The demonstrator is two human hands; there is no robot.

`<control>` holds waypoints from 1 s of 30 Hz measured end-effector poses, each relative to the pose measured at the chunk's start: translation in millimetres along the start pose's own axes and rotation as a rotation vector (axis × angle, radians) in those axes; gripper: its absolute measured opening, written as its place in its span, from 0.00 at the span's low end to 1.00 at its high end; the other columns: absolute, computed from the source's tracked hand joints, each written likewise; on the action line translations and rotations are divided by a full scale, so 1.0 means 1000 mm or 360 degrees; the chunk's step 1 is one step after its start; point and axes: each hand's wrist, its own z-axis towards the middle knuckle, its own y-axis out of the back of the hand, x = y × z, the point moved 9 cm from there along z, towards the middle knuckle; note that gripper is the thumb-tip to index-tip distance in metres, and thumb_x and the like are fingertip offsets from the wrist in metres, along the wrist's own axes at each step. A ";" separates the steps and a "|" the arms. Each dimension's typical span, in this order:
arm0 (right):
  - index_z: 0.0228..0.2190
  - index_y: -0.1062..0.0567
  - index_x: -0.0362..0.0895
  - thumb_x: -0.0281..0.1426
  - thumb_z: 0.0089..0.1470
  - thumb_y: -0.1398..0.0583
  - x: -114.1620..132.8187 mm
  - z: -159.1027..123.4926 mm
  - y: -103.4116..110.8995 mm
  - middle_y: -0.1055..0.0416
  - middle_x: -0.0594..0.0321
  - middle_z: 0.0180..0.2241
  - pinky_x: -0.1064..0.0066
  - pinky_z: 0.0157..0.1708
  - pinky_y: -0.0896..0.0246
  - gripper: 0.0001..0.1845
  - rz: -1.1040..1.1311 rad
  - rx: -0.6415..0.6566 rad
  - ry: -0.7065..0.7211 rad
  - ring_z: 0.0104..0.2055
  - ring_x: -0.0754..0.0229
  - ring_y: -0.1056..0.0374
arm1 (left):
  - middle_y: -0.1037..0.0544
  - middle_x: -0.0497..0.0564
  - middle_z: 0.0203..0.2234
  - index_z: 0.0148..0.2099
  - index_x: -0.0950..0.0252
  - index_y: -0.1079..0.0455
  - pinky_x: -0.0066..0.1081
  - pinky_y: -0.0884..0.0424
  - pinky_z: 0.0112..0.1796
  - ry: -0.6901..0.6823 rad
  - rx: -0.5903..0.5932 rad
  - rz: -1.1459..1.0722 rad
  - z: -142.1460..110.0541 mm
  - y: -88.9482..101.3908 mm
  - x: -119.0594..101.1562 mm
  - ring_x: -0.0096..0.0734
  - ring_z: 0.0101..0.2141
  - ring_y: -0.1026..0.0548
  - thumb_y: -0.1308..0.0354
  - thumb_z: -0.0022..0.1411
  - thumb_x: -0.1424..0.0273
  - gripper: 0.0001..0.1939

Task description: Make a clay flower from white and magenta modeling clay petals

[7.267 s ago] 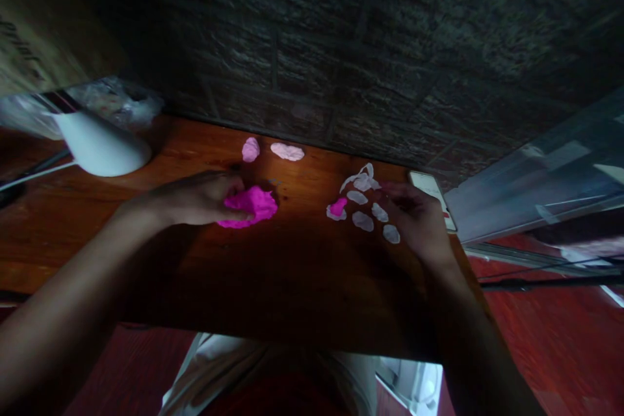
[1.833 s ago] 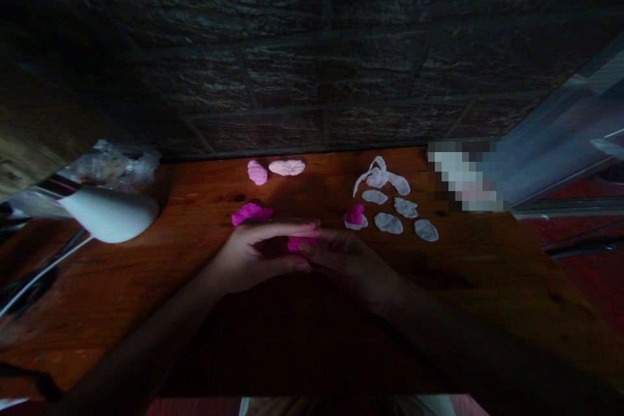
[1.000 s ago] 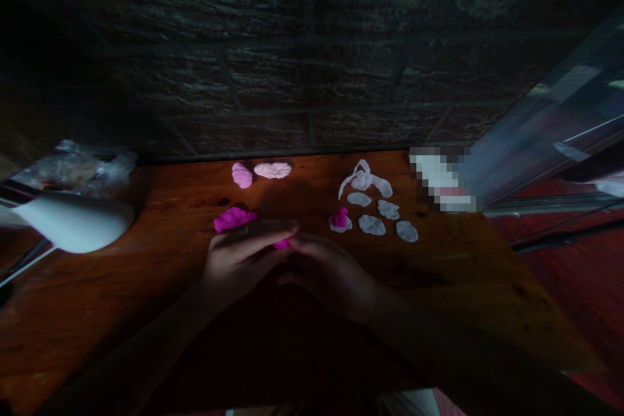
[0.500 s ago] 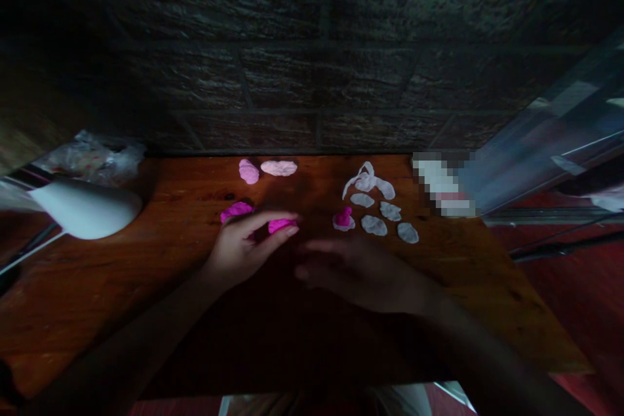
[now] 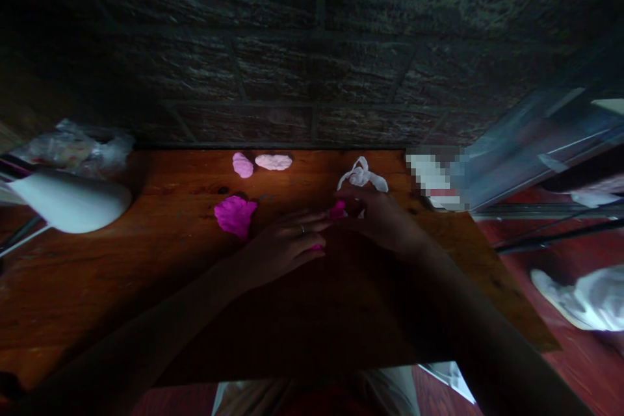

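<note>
My left hand (image 5: 287,244) is closed round a lump of magenta modelling clay (image 5: 316,247), mostly hidden by the fingers. Its index fingertip reaches a small magenta clay figure (image 5: 337,210) that has a pale flat piece under it. The thumb and fingers of my right hand (image 5: 383,216) close round that figure from the right. Behind the right hand, the pale flat discs are almost wholly covered. A flattened magenta clay sheet (image 5: 236,215) lies on the table left of my left hand.
Pink (image 5: 242,165) and pale pink clay lumps (image 5: 273,162) lie near the wall on the wooden table (image 5: 170,221). White looped clay (image 5: 361,175) sits behind my right hand. A white lamp head (image 5: 73,201) and plastic bag (image 5: 80,149) are left; a blurred-out box (image 5: 436,182) is right.
My left hand has moved right, carrying its magenta clay from beside the sheet to the small figure. The right hand has moved up and forward to the figure, covering the discs.
</note>
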 end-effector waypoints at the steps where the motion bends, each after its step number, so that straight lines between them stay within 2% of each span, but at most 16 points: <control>1: 0.50 0.23 0.42 0.30 0.52 0.34 0.001 0.001 -0.002 0.22 0.60 0.33 0.70 0.31 0.38 0.22 -0.0018 -0.0002 0.0008 0.31 0.61 0.30 | 0.30 0.59 0.63 0.45 0.65 0.26 0.44 0.40 0.66 0.0011 0.0030 0.0007 0.000 -0.002 0.000 0.39 0.64 0.34 0.44 0.71 0.69 0.07; 4: 0.46 0.21 0.43 0.32 0.55 0.36 0.003 0.001 -0.003 0.23 0.61 0.31 0.69 0.31 0.39 0.15 -0.0019 -0.0014 0.0038 0.30 0.61 0.32 | 0.30 0.57 0.63 0.44 0.64 0.27 0.46 0.40 0.66 0.0064 0.0071 0.0004 0.001 -0.005 0.003 0.39 0.63 0.32 0.43 0.70 0.70 0.05; 8: 0.37 0.20 0.44 0.34 0.57 0.37 0.001 0.002 0.001 0.24 0.62 0.29 0.68 0.32 0.39 0.08 0.0045 -0.0060 0.0058 0.29 0.61 0.32 | 0.27 0.59 0.61 0.43 0.65 0.27 0.46 0.37 0.64 0.0056 0.0019 0.0046 0.002 -0.002 0.001 0.40 0.59 0.26 0.42 0.69 0.70 0.04; 15: 0.35 0.21 0.45 0.34 0.56 0.36 -0.005 0.004 0.002 0.23 0.62 0.30 0.67 0.33 0.38 0.06 0.0087 -0.0073 0.0048 0.31 0.61 0.30 | 0.24 0.65 0.57 0.41 0.68 0.28 0.43 0.30 0.59 -0.0065 -0.0046 0.0217 0.017 -0.007 -0.009 0.45 0.60 0.28 0.40 0.67 0.74 0.02; 19: 0.35 0.21 0.44 0.33 0.56 0.37 -0.007 0.005 0.002 0.23 0.61 0.31 0.67 0.34 0.37 0.06 0.0098 -0.0065 0.0041 0.31 0.60 0.30 | 0.22 0.62 0.55 0.43 0.67 0.28 0.42 0.29 0.59 0.0015 -0.0092 0.0183 0.019 -0.009 -0.006 0.43 0.58 0.25 0.40 0.68 0.73 0.03; 23: 0.36 0.21 0.44 0.38 0.56 0.36 -0.009 0.003 0.004 0.23 0.61 0.30 0.67 0.33 0.36 0.10 0.0203 -0.0097 0.0006 0.31 0.60 0.30 | 0.22 0.61 0.55 0.45 0.67 0.28 0.41 0.29 0.59 0.0048 -0.0107 0.0138 0.017 -0.008 -0.005 0.43 0.58 0.25 0.41 0.68 0.72 0.05; 27: 0.34 0.21 0.45 0.40 0.54 0.35 -0.008 0.002 0.018 0.21 0.60 0.34 0.66 0.35 0.34 0.12 0.0482 -0.0130 0.0026 0.34 0.59 0.28 | 0.23 0.62 0.55 0.46 0.68 0.28 0.41 0.29 0.59 0.0074 -0.0104 0.0134 0.018 -0.008 -0.002 0.43 0.57 0.25 0.42 0.69 0.71 0.06; 30: 0.34 0.21 0.45 0.38 0.53 0.34 -0.014 0.001 0.038 0.20 0.59 0.38 0.65 0.41 0.32 0.10 0.0571 -0.0291 0.0047 0.39 0.57 0.25 | 0.23 0.64 0.55 0.47 0.69 0.28 0.42 0.28 0.58 0.0080 -0.0122 0.0129 0.020 -0.007 -0.001 0.44 0.57 0.25 0.44 0.70 0.71 0.08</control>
